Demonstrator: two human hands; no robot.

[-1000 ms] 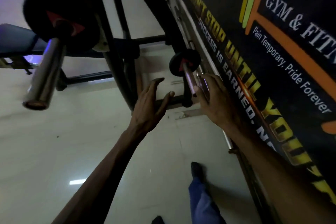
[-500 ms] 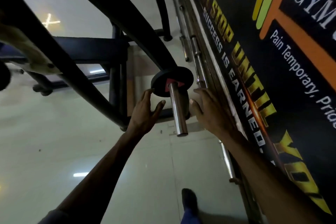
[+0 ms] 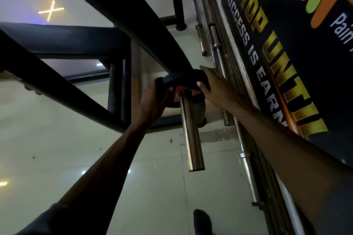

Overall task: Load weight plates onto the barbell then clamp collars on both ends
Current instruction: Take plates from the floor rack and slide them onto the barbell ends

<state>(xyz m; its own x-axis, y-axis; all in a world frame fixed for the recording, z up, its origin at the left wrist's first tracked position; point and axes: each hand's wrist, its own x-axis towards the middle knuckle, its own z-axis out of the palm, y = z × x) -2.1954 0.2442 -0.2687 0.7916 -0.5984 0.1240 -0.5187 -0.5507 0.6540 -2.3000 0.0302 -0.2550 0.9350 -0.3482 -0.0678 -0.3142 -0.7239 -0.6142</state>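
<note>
Now gripped: small black weight plate (image 3: 184, 82), seated on a steel storage peg (image 3: 191, 131) of the rack (image 3: 118, 15). Left hand (image 3: 152, 101) and right hand (image 3: 215, 89), open and apart half a second ago, clasp its rim; removal for loading likely next.

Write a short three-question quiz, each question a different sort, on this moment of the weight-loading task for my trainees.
1. True or false: both hands grip the black weight plate on its steel peg.
2. Which lies on the side of the right hand? A) a bench B) steel bars along the wall banner C) a mirror
3. Fill in: the label at the plate's centre is ____.

Key: 1 true, the left hand holds the plate's other edge; 2 B; 3 red.
</note>
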